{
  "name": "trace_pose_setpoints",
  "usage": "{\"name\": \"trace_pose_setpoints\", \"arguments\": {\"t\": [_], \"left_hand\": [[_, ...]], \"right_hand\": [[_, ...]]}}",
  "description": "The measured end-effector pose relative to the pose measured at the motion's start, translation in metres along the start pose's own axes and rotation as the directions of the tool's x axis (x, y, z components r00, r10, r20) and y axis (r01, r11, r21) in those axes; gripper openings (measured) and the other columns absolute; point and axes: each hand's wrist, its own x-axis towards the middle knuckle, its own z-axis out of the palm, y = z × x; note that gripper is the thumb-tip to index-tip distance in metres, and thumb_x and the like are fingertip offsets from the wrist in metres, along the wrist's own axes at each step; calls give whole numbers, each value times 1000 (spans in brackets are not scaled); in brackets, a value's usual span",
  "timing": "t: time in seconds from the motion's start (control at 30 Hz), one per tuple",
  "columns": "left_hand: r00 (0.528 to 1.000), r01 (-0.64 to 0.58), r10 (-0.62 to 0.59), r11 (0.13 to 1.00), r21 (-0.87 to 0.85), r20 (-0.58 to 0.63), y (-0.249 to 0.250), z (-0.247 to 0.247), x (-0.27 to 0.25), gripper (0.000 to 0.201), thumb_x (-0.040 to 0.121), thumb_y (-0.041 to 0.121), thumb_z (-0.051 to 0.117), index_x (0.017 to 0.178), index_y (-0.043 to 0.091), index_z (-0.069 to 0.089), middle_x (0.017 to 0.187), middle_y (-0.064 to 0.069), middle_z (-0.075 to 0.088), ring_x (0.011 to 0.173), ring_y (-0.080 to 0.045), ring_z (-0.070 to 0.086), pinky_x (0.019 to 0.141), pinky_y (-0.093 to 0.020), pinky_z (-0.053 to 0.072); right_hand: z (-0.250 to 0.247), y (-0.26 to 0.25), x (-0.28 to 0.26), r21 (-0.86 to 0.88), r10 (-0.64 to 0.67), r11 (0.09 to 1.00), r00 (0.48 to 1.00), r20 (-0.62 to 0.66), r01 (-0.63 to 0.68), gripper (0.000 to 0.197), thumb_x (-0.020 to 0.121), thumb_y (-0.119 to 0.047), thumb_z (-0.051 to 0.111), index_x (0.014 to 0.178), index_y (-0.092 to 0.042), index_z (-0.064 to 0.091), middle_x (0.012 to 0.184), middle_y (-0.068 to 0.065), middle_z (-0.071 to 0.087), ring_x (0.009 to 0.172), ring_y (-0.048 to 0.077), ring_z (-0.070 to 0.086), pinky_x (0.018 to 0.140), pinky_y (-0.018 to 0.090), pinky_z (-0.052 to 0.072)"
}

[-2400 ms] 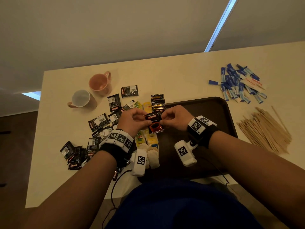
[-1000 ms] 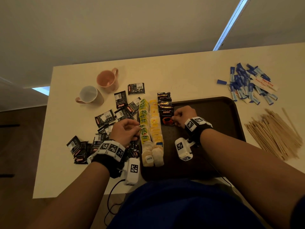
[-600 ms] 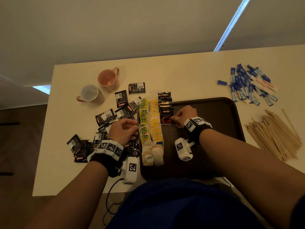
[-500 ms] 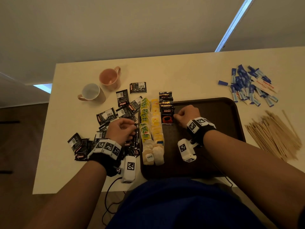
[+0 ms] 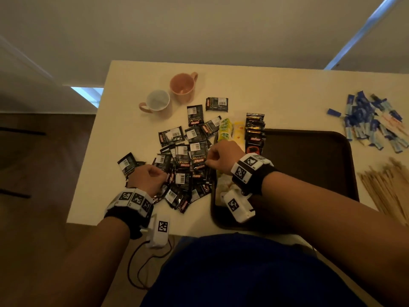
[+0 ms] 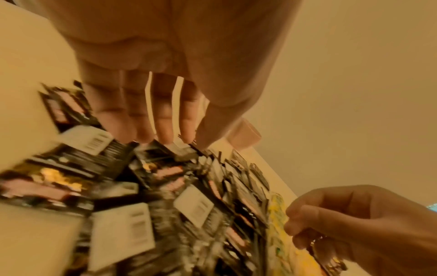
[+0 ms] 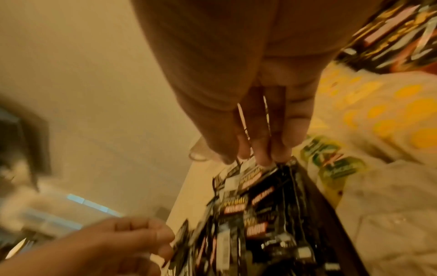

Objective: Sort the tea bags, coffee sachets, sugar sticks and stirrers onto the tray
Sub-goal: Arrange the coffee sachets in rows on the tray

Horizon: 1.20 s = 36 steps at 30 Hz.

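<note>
A loose pile of black coffee sachets [image 5: 183, 160] lies on the table left of the dark brown tray [image 5: 309, 165]. On the tray's left side run rows of green tea bags [image 5: 225, 129], yellow tea bags [image 5: 239, 131] and sorted coffee sachets [image 5: 255, 129]. My right hand [image 5: 207, 161] reaches across the tea bags into the pile, and its thumb and fingers pinch a sachet's edge [image 7: 250, 168]. My left hand [image 5: 164, 176] sits on the pile's near left part, fingertips and thumb closed on a sachet [image 6: 183, 149]. Blue sugar sticks [image 5: 371, 122] and wooden stirrers [image 5: 389, 187] lie right of the tray.
A pink mug [image 5: 182, 85] and a white-lined mug [image 5: 158, 100] stand behind the pile. The table's near edge [image 5: 132, 224] runs close under my left wrist. The tray's right part is bare.
My right hand left the sachet row on the tray and crossed left over the tea bags into the loose pile. My left hand shifted left and nearer within the pile.
</note>
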Motion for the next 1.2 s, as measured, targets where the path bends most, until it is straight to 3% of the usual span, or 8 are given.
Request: {"name": "trace_pose_setpoints", "arguments": {"t": [0.13,0.23,0.33,0.4,0.57,0.77,1.0,1.2], "left_hand": [[995,74,-69,995,64,-78,-35,-12,6,21,86,31,74,97,16,66,104,-6,66,91,-19,59,79,-30,44],[985,59,-31,985,161,-170,-51,-19,23,46,83,41,75,117,14,60,128,-16,53,116,-32,54,97,-39,45],[987,121,-95,970,213,-128,-57,-25,48,75,86,54,67,146,21,38,158,-12,23,142,-37,28,114,-48,32],[994,110,-104,963,247,-39,-59,-24,65,76,92,52,60,155,28,24,166,-5,5,148,-37,18,119,-48,25],[988,109,-135,953,282,74,-59,-19,80,58,97,31,48,153,28,33,165,-4,14,146,-35,23,119,-39,20],[985,125,-133,989,75,111,-64,-17,70,62,77,18,68,137,17,54,138,-18,47,119,-36,55,103,-42,48],[995,71,-85,975,210,58,-75,-19,64,76,79,33,76,146,28,40,154,-12,28,137,-37,37,115,-44,33],[988,-51,2,948,314,153,-73,-41,70,85,82,19,71,153,37,28,166,-5,4,145,-38,24,117,-45,30]], "right_hand": [[26,-26,7,-244,-189,946,975,120,213,47,84,-40,71,124,-19,60,121,3,59,114,22,53,96,32,46],[52,-38,11,-445,-235,837,944,234,318,93,73,-59,73,149,-29,28,153,8,27,141,33,22,114,50,25],[75,-44,19,-545,-176,761,922,346,350,125,60,-72,74,150,-44,-7,162,10,-8,146,43,-7,114,65,4],[85,-44,22,-586,-161,724,915,370,365,129,58,-75,73,145,-50,-19,160,11,-18,144,46,-15,110,70,-2],[92,-40,28,-630,-93,713,932,350,308,115,71,-67,70,147,-52,-14,160,10,-22,144,47,-16,109,72,-1],[89,-37,34,-620,-69,740,947,314,260,113,70,-67,72,147,-52,-10,160,8,-20,144,47,-13,109,72,2],[87,-37,36,-611,-55,751,945,321,251,113,72,-59,75,148,-51,-8,160,7,-21,144,46,-15,110,71,3],[86,-40,34,-622,-71,743,954,291,246,112,73,-59,74,150,-47,-7,160,8,-20,144,46,-15,110,71,1]]}}
